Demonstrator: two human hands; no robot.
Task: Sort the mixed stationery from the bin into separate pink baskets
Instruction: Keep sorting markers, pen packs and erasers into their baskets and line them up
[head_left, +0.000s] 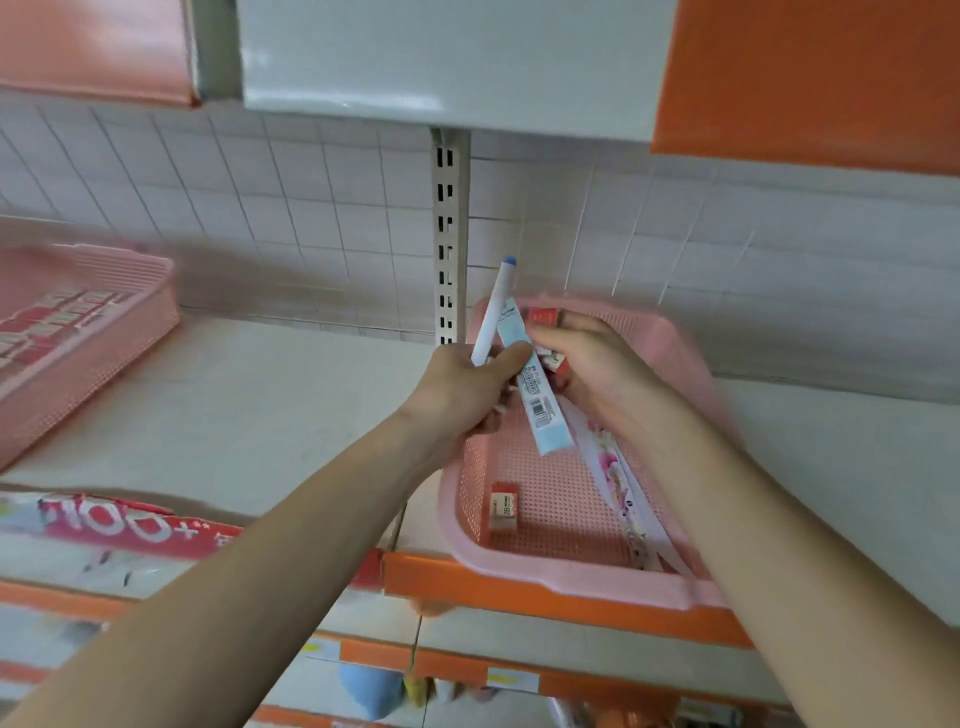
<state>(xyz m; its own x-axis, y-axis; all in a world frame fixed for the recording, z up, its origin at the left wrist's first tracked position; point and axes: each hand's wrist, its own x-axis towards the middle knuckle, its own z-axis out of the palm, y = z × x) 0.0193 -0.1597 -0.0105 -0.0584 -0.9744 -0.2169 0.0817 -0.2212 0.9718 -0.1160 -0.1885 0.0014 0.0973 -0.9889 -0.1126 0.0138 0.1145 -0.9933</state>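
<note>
Left hand (462, 387) grips pen (492, 317); right hand (597, 364) clutches erasers (556, 361), partly hidden.

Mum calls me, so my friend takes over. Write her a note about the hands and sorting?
Left hand grips a white pen with a blue cap and thumbs a long pale blue box.
Right hand holds small red erasers.
Done: the pink mesh basket at left holds red items.
To do: one eraser and flowered rulers lie in the pink mesh basket under the hands.

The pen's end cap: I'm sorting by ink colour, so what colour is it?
Blue cap on a white pen; head view.
</note>
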